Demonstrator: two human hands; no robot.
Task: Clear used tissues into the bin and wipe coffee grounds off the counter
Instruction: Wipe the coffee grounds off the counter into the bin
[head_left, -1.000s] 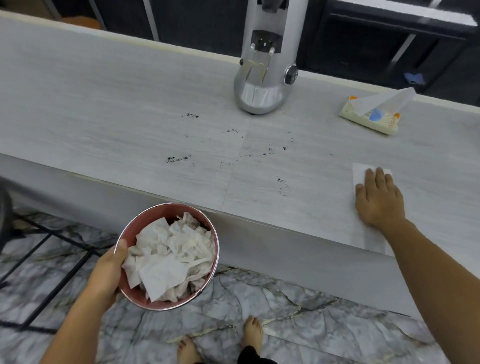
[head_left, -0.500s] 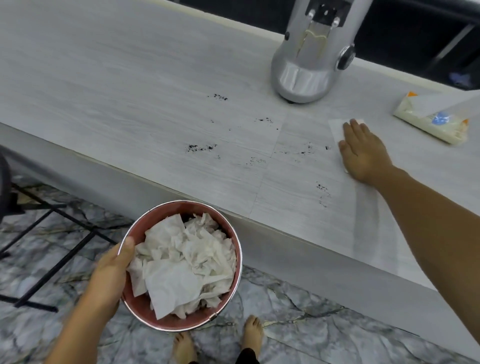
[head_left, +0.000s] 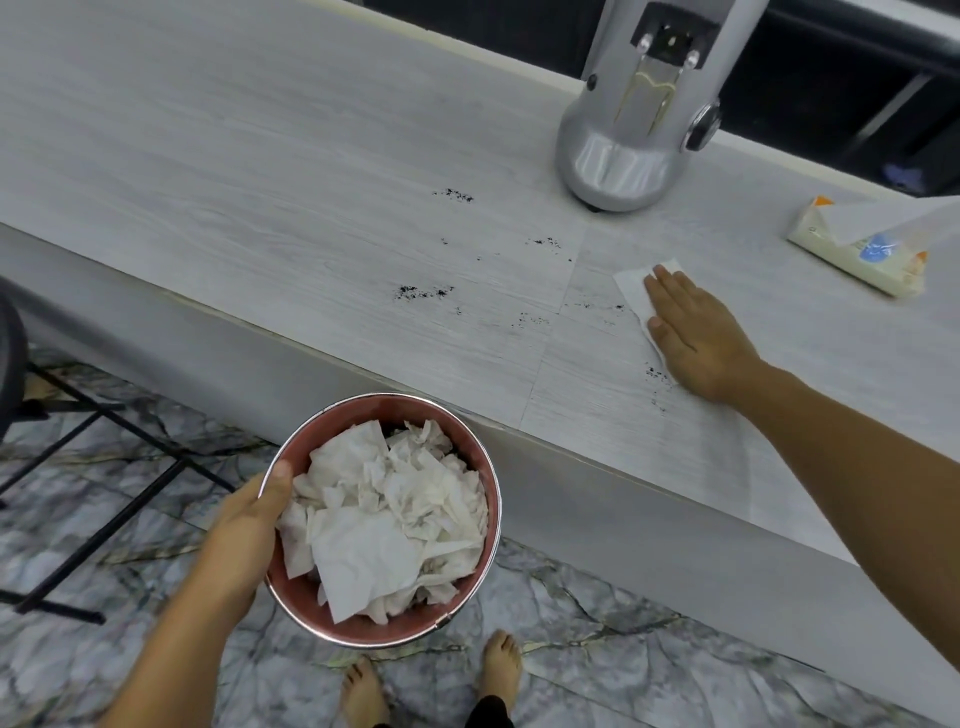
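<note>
A round pink bin (head_left: 470, 452) full of crumpled white used tissues (head_left: 389, 519) hangs below the counter's front edge, held at its left rim by my left hand (head_left: 249, 525). My right hand (head_left: 696, 327) lies flat on a white tissue (head_left: 631, 283), pressing it onto the pale wood-grain counter (head_left: 260, 171). Dark coffee grounds (head_left: 421, 292) lie scattered in small patches left of the tissue, and a few specks (head_left: 652, 371) sit beside my palm.
A silver coffee grinder (head_left: 634, 114) stands at the back of the counter. A tissue pack (head_left: 857, 249) with a sheet sticking out lies at the far right. Black chair legs (head_left: 93, 467) stand on the marble floor at left; my bare feet are below the bin.
My right hand has slid the tissue leftward along the counter, toward the grounds. The bin in my left hand has come slightly right and closer to the counter edge.
</note>
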